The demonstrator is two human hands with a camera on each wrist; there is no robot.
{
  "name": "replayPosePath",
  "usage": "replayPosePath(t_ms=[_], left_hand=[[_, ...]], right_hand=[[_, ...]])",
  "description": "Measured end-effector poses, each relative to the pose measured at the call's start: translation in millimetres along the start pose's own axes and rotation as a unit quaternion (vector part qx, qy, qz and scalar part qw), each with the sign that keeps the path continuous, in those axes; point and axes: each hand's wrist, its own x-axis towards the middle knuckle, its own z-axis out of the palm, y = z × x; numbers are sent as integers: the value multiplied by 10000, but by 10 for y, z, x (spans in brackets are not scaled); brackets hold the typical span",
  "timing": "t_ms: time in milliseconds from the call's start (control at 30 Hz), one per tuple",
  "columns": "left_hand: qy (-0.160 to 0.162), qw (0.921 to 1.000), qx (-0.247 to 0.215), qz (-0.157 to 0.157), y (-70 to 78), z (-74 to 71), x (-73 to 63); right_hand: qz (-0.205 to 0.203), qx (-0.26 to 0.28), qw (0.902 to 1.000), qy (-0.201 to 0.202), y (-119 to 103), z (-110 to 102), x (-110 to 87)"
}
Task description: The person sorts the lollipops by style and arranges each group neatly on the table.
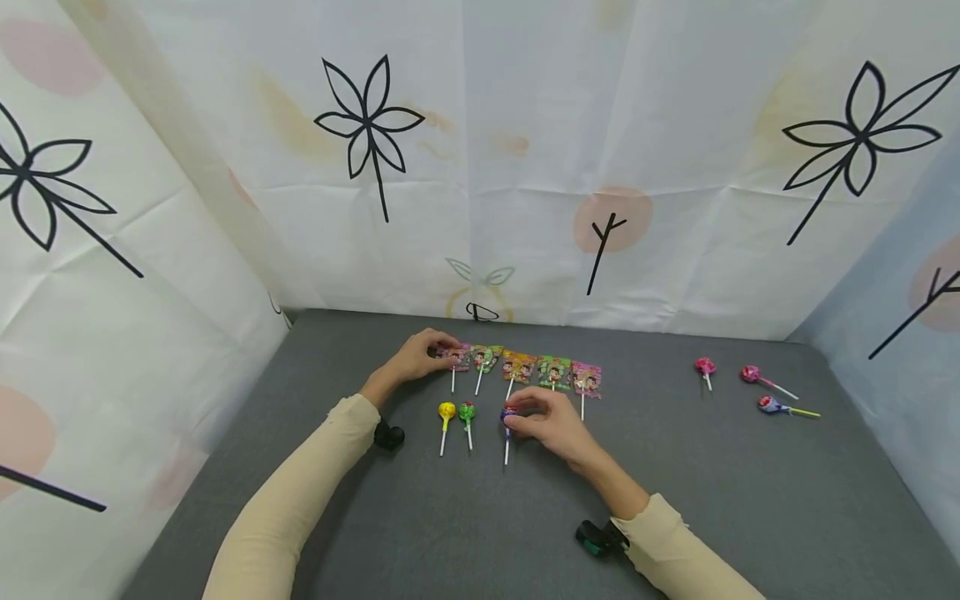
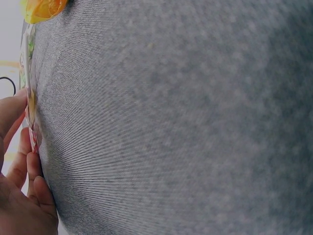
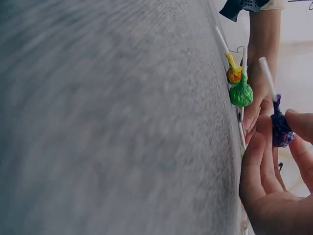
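Note:
In the head view my left hand (image 1: pixel 420 354) is at the left end of a row of flat-wrapped lollipops, its fingers and thumb on a pink-wrapped lollipop (image 1: pixel 459 358). The left wrist view shows that wrapper (image 2: pixel 33 139) edge-on between the fingers. My right hand (image 1: pixel 553 423) pinches a purple-wrapped round lollipop (image 3: pixel 282 129) by its head, the white stick pointing toward me. To its left lie a yellow lollipop (image 1: pixel 447 411) and a green lollipop (image 1: pixel 467 412), sticks toward me.
The row continues rightward with a green packet (image 1: pixel 486 358), an orange packet (image 1: pixel 517 367), another green packet (image 1: pixel 554 372) and a pink packet (image 1: pixel 587 379). Two pink-red lollipops (image 1: pixel 705 366) (image 1: pixel 750 374) and a blue one (image 1: pixel 768 404) lie at right on the grey table (image 1: pixel 465 525). Patterned cloth (image 1: pixel 525 167) surrounds it.

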Motion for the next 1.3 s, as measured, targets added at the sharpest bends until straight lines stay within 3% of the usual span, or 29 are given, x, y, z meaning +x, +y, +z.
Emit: replayPosePath(t_ms=[333, 600, 967, 1300], left_hand=[[-37, 9999, 30, -141, 73, -39, -10], [-73, 9998, 34, -183, 115, -64, -9], [-23, 9998, -15, -199, 118, -70, 3], [-13, 9999, -32, -162, 100, -46, -34]], right_hand=[[8, -233, 9996, 167, -11, 169, 99], [240, -524, 9972, 468, -7, 257, 145], [291, -1238, 9894, 705, 16, 323, 222], [313, -1249, 9898, 603, 16, 340, 200]])
